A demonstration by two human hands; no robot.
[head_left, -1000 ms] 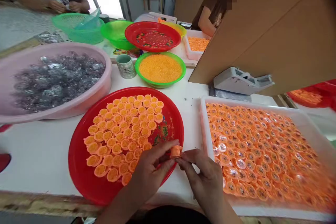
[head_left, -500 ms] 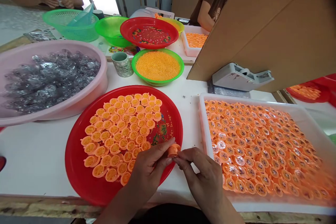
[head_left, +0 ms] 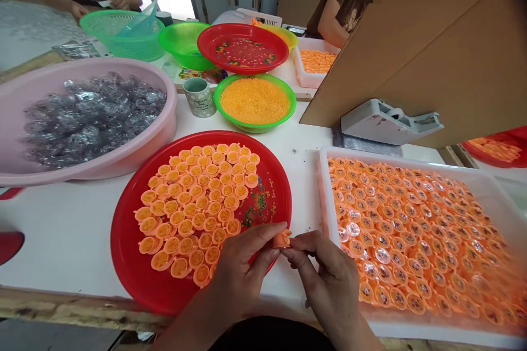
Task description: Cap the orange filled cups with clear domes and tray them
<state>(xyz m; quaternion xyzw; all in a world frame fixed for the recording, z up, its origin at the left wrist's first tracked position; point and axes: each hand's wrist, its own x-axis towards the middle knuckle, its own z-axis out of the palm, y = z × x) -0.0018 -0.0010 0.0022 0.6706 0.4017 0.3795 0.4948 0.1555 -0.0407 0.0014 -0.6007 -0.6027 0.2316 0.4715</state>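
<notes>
1. Left hand (head_left: 241, 260) and right hand (head_left: 331, 274) were both clamped on one orange cup (head_left: 281, 239), which was between them.
2. Its axis stood nearly upright, wide rim downward.
3. Red tray (head_left: 138, 279) was left of this grip, white tray (head_left: 327, 203) right.

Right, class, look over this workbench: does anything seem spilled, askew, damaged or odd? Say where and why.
A few small dark specks on the white tabletop, between the red tray and white bin; they look like stray debris, though too small to identify.
</notes>
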